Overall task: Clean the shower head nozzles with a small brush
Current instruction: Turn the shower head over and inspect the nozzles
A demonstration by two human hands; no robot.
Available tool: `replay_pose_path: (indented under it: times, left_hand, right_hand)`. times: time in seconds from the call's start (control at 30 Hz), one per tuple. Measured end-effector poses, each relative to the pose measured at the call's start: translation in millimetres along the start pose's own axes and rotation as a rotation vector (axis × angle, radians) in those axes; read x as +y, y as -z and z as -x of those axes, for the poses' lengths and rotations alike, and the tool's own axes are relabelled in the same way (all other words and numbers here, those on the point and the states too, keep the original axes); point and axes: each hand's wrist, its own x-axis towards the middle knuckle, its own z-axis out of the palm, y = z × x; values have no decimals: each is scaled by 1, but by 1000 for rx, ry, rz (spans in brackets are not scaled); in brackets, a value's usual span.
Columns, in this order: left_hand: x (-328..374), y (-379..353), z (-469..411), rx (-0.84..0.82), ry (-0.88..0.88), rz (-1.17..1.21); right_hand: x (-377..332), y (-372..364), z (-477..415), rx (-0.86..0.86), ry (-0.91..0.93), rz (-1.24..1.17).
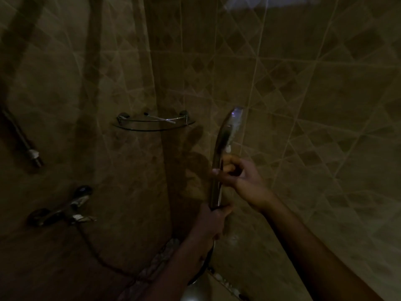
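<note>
Shower head [219, 157] btwn my fingers: polished chrome metal, glossy, mirror-smooth. Its hose [208, 260] below my left hand [213, 222]: ribbed metal, shiny. Wall tiles [303, 94] beyond my fingertips: glazed ceramic w/ soft sheen. Corner shelf [155, 124] up-left of my fingers: clear glass, chrome rail. Mixer tap [63, 208] far left: glossy chrome.

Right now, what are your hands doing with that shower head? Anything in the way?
Left hand gripping the shower head by its handle, held upright. Right hand closed at its neck; brush not discernible, too dark. Nothing blocking.
</note>
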Motion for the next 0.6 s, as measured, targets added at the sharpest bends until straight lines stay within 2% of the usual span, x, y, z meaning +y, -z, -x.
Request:
replay_pose_path:
  times: [0.1, 0.2, 0.33, 0.43, 0.53, 0.6]
  left_hand:
    - [-6, 1, -4, -31, -16, 33]
    - [-11, 0, -11, 5, 6, 19]
    - [-14, 3, -15, 17, 24, 44]
    - [-14, 5, -16, 14, -3, 35]
    - [-16, 5, -13, 0, -1, 3]
    - [-18, 6, -13, 15, -26, 16]
  right_hand:
    - [-1, 1, 2, -27, -10, 67]
    - [0, 1, 1, -39, -31, 136]
    - [-2, -2, 4, -12, 49, 195]
    - [4, 1, 1, 56, 32, 137]
    - [8, 3, -1, 11, -39, 43]
    - [9, 2, 0, 8, -43, 62]
